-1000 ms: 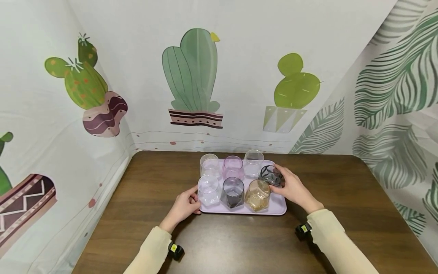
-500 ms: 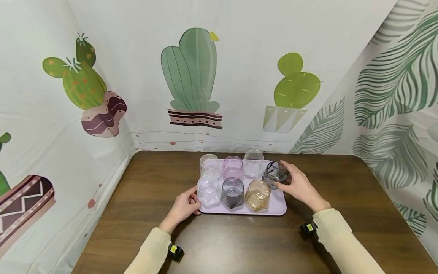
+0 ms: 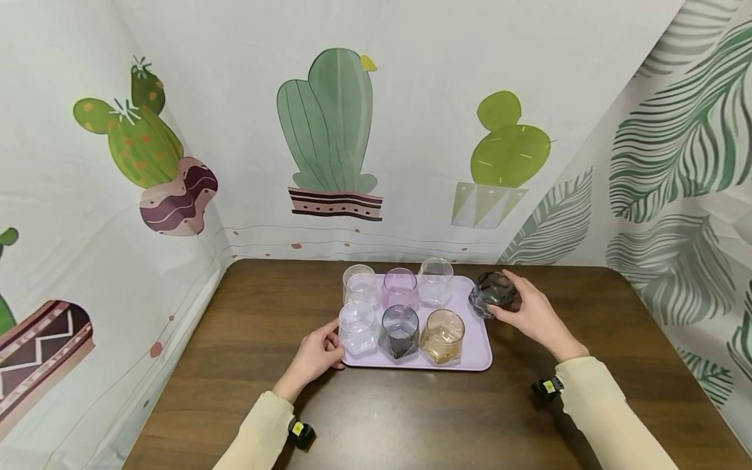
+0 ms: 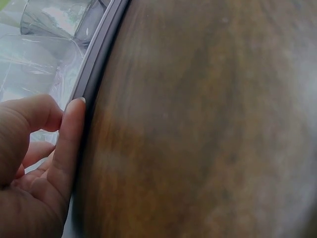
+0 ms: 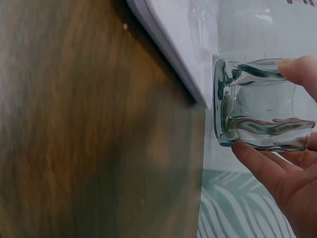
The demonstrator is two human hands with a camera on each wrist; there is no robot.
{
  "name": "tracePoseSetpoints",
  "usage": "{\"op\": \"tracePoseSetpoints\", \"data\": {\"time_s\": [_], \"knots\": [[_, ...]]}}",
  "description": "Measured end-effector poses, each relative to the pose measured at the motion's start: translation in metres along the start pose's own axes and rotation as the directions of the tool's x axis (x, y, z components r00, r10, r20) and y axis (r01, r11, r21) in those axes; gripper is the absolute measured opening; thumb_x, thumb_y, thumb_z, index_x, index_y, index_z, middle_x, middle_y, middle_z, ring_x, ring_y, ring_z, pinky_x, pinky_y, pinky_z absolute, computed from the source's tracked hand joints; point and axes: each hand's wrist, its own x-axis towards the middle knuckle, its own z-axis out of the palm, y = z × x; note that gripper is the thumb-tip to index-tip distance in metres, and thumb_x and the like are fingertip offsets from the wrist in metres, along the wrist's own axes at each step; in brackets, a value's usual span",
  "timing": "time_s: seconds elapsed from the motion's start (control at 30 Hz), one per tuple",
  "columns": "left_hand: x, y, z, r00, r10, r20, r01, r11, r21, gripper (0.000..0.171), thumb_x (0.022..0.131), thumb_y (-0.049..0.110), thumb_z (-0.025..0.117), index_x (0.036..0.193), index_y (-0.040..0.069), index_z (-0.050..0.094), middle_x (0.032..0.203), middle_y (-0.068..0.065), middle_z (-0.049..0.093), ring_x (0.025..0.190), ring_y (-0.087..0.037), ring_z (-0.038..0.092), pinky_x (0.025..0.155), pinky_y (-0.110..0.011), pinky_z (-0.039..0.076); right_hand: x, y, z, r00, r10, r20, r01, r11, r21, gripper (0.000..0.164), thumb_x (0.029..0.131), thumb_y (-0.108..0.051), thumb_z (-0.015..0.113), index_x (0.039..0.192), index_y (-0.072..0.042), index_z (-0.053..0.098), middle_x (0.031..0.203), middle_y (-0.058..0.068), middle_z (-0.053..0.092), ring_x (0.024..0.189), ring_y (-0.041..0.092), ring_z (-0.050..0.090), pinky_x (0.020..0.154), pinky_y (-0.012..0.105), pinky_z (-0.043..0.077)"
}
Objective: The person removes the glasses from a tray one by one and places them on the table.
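Note:
My right hand point(image 3: 537, 320) grips a smoky grey glass tumbler point(image 3: 491, 295) with wavy sides, just past the right edge of a lilac tray point(image 3: 474, 352). In the right wrist view, thumb and fingers span the tumbler point(image 5: 262, 106), its base close beside the tray corner. At the tray's front left, my left hand point(image 3: 317, 354) holds the rim; the left wrist view has thumb and fingers point(image 4: 69, 134) closed around that edge. A clear glass point(image 3: 357, 329) stands right by this hand. Also on the tray are a dark grey glass point(image 3: 400, 333) and an amber glass point(image 3: 443, 336).
Along the tray's back row stand a clear glass point(image 3: 360, 285), a pink glass point(image 3: 400, 288) and another clear glass point(image 3: 435, 281). The brown wooden table point(image 3: 388, 418) ends at a cactus-printed cloth point(image 3: 411, 130) behind it.
My right hand has carried the grey tumbler rightward, from above the tray's back right part to beyond its right edge. The left hand has stayed at the tray rim.

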Motion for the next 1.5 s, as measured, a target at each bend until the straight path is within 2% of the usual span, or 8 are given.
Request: {"op": "tracePoseSetpoints", "data": {"time_s": [0.27, 0.57, 0.7, 0.97, 1.03, 1.2, 1.27, 1.5], "knots": [[-0.001, 0.001, -0.001, 1.000, 0.004, 0.012, -0.003, 1.000, -0.012, 0.070, 0.077, -0.016, 0.062, 0.146, -0.009, 0.052, 0.088, -0.010, 0.059, 0.061, -0.011, 0.062, 0.053, -0.029, 0.066, 0.001, 0.016, -0.013, 0.999, 0.043, -0.003, -0.043, 0.999, -0.003, 0.086, 0.088, -0.022, 0.082, 0.153, 0.010, 0.037, 0.141, 0.038, 0.047, 0.100, 0.046, 0.065, 0.082, 0.060, 0.061], [-0.001, 0.002, -0.003, 0.999, 0.004, 0.048, -0.002, 0.999, -0.038, 0.071, 0.080, -0.015, 0.064, 0.149, -0.009, 0.048, 0.090, -0.011, 0.058, 0.064, -0.010, 0.061, 0.056, -0.029, 0.067, 0.004, 0.037, -0.024, 0.997, 0.079, -0.027, -0.079, 0.997, -0.016, 0.086, 0.089, -0.024, 0.081, 0.152, 0.013, 0.035, 0.140, 0.038, 0.048, 0.121, 0.055, 0.051, 0.095, 0.070, 0.048], [-0.001, 0.001, -0.005, 0.998, 0.000, 0.069, 0.004, 0.999, -0.054, 0.069, 0.084, -0.013, 0.065, 0.150, -0.011, 0.045, 0.092, -0.011, 0.058, 0.065, -0.010, 0.062, 0.058, -0.030, 0.067, 0.009, 0.047, -0.028, 0.995, 0.091, -0.027, -0.092, 0.995, -0.034, 0.087, 0.091, -0.025, 0.079, 0.153, 0.014, 0.033, 0.139, 0.039, 0.047, 0.112, 0.053, 0.053, 0.090, 0.069, 0.050], [0.000, -0.003, -0.007, 0.996, 0.015, 0.085, -0.011, 0.999, -0.051, 0.066, 0.087, -0.011, 0.067, 0.149, -0.012, 0.045, 0.092, -0.011, 0.058, 0.067, -0.010, 0.062, 0.059, -0.030, 0.067, 0.018, 0.063, -0.035, 0.986, 0.169, 0.002, -0.169, 0.985, -0.021, 0.088, 0.097, -0.031, 0.072, 0.155, 0.015, 0.026, 0.141, 0.038, 0.044, 0.096, 0.041, 0.057, 0.077, 0.055, 0.054], [-0.003, 0.004, -0.006, 0.997, 0.015, 0.078, -0.012, 0.999, -0.041, 0.064, 0.087, -0.012, 0.065, 0.148, -0.014, 0.045, 0.092, -0.012, 0.058, 0.066, -0.011, 0.062, 0.059, -0.031, 0.068, 0.021, 0.066, -0.036, 0.983, 0.186, 0.004, -0.186, 0.982, -0.017, 0.088, 0.098, -0.032, 0.071, 0.155, 0.016, 0.024, 0.141, 0.039, 0.043, 0.096, 0.041, 0.056, 0.076, 0.054, 0.054], [-0.004, 0.007, -0.004, 0.998, 0.012, 0.065, -0.010, 1.000, -0.027, 0.064, 0.087, -0.014, 0.064, 0.148, -0.015, 0.045, 0.092, -0.012, 0.058, 0.065, -0.011, 0.062, 0.059, -0.033, 0.068, 0.025, 0.071, -0.032, 0.980, 0.201, -0.006, -0.201, 0.980, -0.005, 0.089, 0.099, -0.033, 0.070, 0.155, 0.017, 0.023, 0.140, 0.040, 0.043, 0.099, 0.044, 0.056, 0.077, 0.057, 0.053], [-0.001, 0.000, -0.004, 0.998, 0.013, 0.066, -0.010, 0.999, -0.037, 0.065, 0.087, -0.012, 0.065, 0.149, -0.013, 0.045, 0.092, -0.010, 0.058, 0.065, -0.009, 0.062, 0.059, -0.032, 0.068, 0.027, 0.072, -0.028, 0.980, 0.198, -0.010, -0.198, 0.980, -0.006, 0.089, 0.099, -0.033, 0.070, 0.155, 0.017, 0.024, 0.142, 0.042, 0.042, 0.101, 0.046, 0.056, 0.080, 0.060, 0.053], [0.001, -0.003, -0.005, 0.997, 0.016, 0.070, -0.013, 0.999, -0.046, 0.064, 0.086, -0.011, 0.066, 0.148, -0.011, 0.048, 0.091, -0.009, 0.058, 0.064, -0.008, 0.063, 0.058, -0.029, 0.067, 0.042, 0.066, -0.014, 0.985, 0.173, 0.020, -0.173, 0.985, 0.007, 0.091, 0.097, -0.033, 0.072, 0.156, 0.016, 0.023, 0.147, 0.044, 0.038, 0.107, 0.051, 0.055, 0.088, 0.066, 0.052]]}}
